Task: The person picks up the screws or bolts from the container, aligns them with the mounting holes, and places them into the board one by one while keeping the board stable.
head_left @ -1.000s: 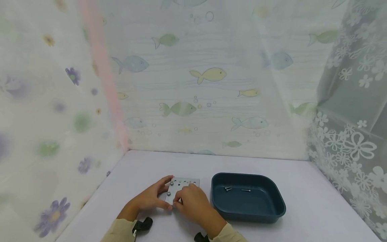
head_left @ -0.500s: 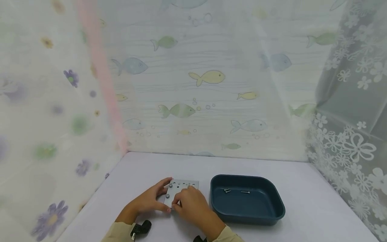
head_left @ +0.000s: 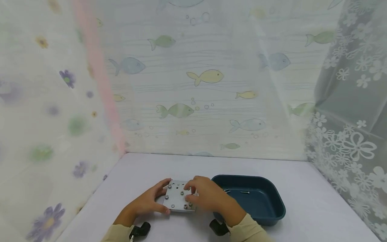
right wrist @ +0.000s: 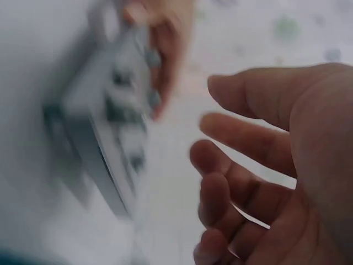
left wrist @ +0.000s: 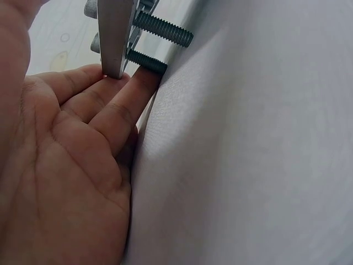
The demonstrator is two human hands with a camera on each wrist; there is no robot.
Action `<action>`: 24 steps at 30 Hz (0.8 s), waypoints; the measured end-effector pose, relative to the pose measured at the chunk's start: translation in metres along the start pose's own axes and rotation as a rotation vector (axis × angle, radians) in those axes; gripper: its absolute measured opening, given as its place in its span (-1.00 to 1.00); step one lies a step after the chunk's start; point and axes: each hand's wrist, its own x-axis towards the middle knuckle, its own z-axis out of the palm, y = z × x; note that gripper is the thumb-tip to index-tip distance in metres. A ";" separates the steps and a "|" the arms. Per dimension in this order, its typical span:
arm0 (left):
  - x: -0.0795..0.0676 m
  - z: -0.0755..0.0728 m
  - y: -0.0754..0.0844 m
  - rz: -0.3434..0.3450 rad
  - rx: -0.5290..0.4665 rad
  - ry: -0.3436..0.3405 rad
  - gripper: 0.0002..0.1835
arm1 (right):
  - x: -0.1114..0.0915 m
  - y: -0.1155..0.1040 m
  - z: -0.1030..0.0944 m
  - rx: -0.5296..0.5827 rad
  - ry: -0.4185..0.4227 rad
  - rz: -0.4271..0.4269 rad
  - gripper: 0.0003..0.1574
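A flat silver metal plate [head_left: 175, 198] with holes and several bolts [head_left: 182, 193] stands over the white table. My left hand [head_left: 145, 203] grips its left side, the thumb at the near corner and the fingers at the far one. Seen from the left wrist, the fingertips touch the plate's edge [left wrist: 116, 41], and dark threaded bolt shanks [left wrist: 165, 28] stick out below it. My right hand [head_left: 210, 195] hovers at the plate's right side with loosely bent fingers. In the right wrist view those fingers [right wrist: 220, 193] hold nothing, and the plate [right wrist: 83, 138] is blurred.
A dark blue tray [head_left: 254, 206] sits to the right, partly behind my right forearm. It contains a few small screws [head_left: 245, 192]. Hanging sheets with fish [head_left: 208, 76] and flower prints close off the back and sides of the table [head_left: 157, 164].
My right hand has come off the plate's near right part and moved right and up, baring more bolts there. The left hand keeps its grip on the plate.
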 end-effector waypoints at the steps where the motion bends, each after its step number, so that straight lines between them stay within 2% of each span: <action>1: 0.000 0.001 0.000 -0.003 -0.003 0.001 0.28 | -0.002 0.007 -0.006 0.025 0.006 0.011 -0.65; 8: 0.001 0.002 -0.001 -0.024 -0.013 0.006 0.31 | -0.014 0.062 -0.042 0.168 0.031 0.060 -0.81; 14: 0.000 0.001 0.002 -0.034 0.012 0.016 0.30 | -0.022 0.104 -0.056 0.168 -0.057 0.111 -0.79; 19: -0.002 0.001 0.005 -0.042 0.008 0.013 0.30 | -0.026 0.120 -0.057 0.179 -0.135 0.167 -0.82; 24: -0.002 0.002 0.007 -0.029 -0.010 0.003 0.30 | -0.028 0.126 -0.054 0.148 -0.167 0.218 -0.85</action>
